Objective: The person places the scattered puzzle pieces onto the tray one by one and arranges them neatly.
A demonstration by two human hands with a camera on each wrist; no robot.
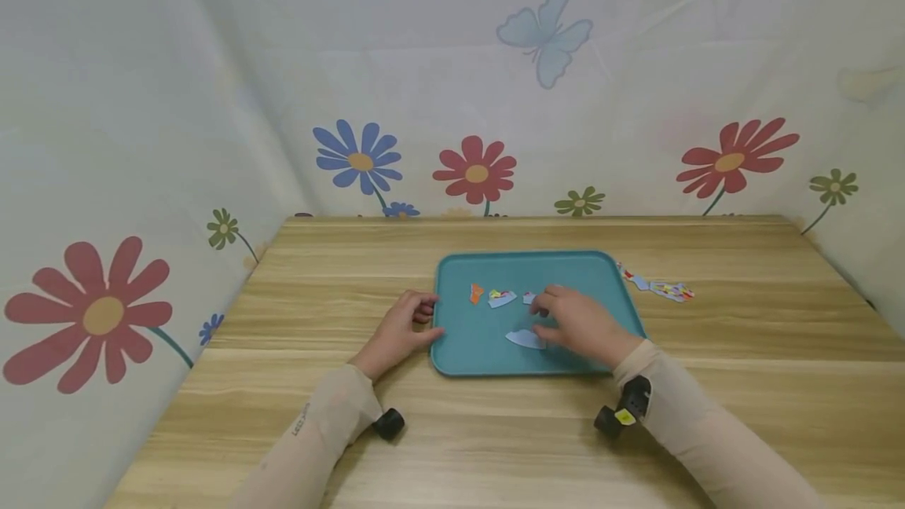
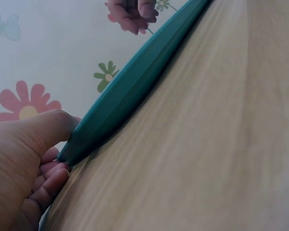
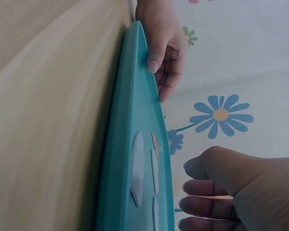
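Note:
A teal tray [image 1: 459,356] lies on the wooden table. My left hand [image 1: 399,332] holds its left edge, thumb over the rim and fingers against the outer side, as the left wrist view shows. Over the tray's right half hovers my right hand [image 1: 583,324], fingers loosely bent with nothing visible between them. In the tray, a light-blue flat piece [image 1: 525,338] lies near the right thumb. Farther back, an orange piece [image 1: 477,293], a multicoloured piece [image 1: 502,299] and a small piece [image 1: 528,298] partly hidden by the right fingers form a row.
Beyond the tray's right edge, several colourful flat pieces [image 1: 672,291] lie on the wooden table [image 1: 339,258]. A white cloth [image 1: 424,85] printed with flowers and a butterfly hangs behind the table and along its sides.

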